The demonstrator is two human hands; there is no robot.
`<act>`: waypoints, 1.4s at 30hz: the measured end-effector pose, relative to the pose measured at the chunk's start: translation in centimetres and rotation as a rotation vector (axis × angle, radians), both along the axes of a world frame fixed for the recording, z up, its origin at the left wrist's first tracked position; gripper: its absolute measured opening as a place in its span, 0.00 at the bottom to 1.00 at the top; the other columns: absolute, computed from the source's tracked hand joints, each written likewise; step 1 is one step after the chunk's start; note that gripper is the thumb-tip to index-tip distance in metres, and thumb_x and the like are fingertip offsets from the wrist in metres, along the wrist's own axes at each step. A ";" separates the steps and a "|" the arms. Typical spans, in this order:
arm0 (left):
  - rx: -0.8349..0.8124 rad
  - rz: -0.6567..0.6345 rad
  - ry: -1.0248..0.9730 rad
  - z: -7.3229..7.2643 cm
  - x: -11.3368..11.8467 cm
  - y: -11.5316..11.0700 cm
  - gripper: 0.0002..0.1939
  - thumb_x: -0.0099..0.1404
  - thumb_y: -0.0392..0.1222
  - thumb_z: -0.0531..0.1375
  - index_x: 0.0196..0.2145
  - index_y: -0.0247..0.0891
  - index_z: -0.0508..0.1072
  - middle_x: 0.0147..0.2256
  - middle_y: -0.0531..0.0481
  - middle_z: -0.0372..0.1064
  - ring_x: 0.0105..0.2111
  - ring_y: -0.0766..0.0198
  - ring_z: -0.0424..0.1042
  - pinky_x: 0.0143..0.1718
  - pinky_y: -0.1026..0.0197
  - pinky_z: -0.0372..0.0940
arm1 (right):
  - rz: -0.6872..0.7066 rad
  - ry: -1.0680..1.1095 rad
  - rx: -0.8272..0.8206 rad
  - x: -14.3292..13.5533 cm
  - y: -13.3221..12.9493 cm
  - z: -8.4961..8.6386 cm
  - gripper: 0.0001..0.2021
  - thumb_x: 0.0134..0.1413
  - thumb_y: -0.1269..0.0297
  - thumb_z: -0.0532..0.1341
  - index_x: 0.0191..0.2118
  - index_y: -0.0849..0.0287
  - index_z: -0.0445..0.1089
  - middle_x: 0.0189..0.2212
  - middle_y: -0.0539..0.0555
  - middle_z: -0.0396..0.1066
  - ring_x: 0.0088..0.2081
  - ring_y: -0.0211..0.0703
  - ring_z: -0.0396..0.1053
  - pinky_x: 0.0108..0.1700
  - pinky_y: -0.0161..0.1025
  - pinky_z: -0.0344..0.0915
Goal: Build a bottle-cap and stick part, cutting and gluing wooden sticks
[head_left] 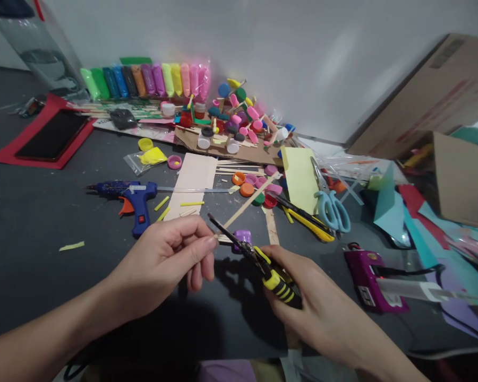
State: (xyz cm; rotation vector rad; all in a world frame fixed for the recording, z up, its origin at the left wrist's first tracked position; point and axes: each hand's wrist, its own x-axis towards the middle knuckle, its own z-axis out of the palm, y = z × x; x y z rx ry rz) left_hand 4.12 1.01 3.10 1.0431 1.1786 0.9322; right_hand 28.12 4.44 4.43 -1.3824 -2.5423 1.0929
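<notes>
My left hand [171,254] pinches one end of a thin flat wooden stick [249,206] between thumb and forefinger. The stick slants up and away to the right over the table. Wrapped in my right hand [310,297] are long-nose pliers [263,265] with yellow and black grips. Their dark jaws reach up to the left and cross the stick close to my left fingertips; whether they bite on it I cannot tell. Just behind the jaws, partly covered by the pliers, sits a small purple piece [242,237].
A blue glue gun [139,199] lies left, with a glue stick in it. Colourful caps [247,189], a yellow cutter knife [310,225] and blue-handled scissors [332,209] lie beyond my hands. A purple device [368,278] is at right, clay packs [147,80] at the back.
</notes>
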 end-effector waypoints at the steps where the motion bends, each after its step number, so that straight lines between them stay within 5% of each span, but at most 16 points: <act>1: -0.012 -0.006 -0.020 0.0 0.0 0.0 0.12 0.68 0.43 0.57 0.27 0.37 0.70 0.20 0.55 0.71 0.16 0.72 0.68 0.19 0.71 0.62 | 0.003 0.006 0.000 0.0 0.0 0.0 0.18 0.47 0.74 0.57 0.46 0.53 0.66 0.40 0.52 0.75 0.43 0.47 0.73 0.42 0.38 0.67; 11: -0.096 -0.057 -0.106 -0.3 -0.1 0.2 0.13 0.68 0.45 0.57 0.28 0.37 0.70 0.20 0.55 0.70 0.15 0.74 0.67 0.17 0.72 0.60 | 0.013 -0.048 -0.005 -0.4 -0.2 0.2 0.13 0.47 0.72 0.56 0.41 0.55 0.65 0.36 0.53 0.74 0.36 0.47 0.71 0.39 0.40 0.66; 21: 0.019 0.042 0.086 -0.4 0.5 -0.4 0.11 0.67 0.43 0.57 0.28 0.37 0.69 0.20 0.55 0.71 0.17 0.72 0.67 0.19 0.71 0.63 | -0.004 0.030 -0.032 -0.5 -0.4 0.0 0.20 0.47 0.76 0.56 0.47 0.54 0.65 0.38 0.50 0.73 0.40 0.44 0.72 0.41 0.37 0.66; 28: -0.080 0.022 -0.096 0.0 0.3 -0.3 0.12 0.68 0.42 0.57 0.27 0.36 0.67 0.18 0.56 0.70 0.14 0.74 0.65 0.16 0.74 0.60 | 0.021 0.042 0.035 -0.3 -0.6 -0.2 0.22 0.47 0.75 0.56 0.50 0.53 0.64 0.42 0.51 0.74 0.44 0.45 0.72 0.43 0.37 0.66; 36: -0.198 -0.087 -0.351 -1.0 -0.2 -0.3 0.12 0.67 0.46 0.59 0.28 0.36 0.70 0.16 0.57 0.68 0.11 0.75 0.63 0.12 0.74 0.59 | 0.032 0.017 0.036 -0.4 -0.7 -0.1 0.16 0.46 0.75 0.55 0.42 0.54 0.63 0.36 0.50 0.73 0.36 0.45 0.70 0.39 0.39 0.65; 42: -0.141 -0.021 -0.234 -1.0 0.4 -0.1 0.10 0.66 0.45 0.59 0.30 0.37 0.69 0.17 0.57 0.69 0.12 0.73 0.64 0.13 0.73 0.60 | -0.019 0.001 -0.057 -0.3 -0.7 -0.1 0.16 0.47 0.75 0.55 0.44 0.54 0.64 0.36 0.49 0.72 0.36 0.44 0.69 0.38 0.38 0.64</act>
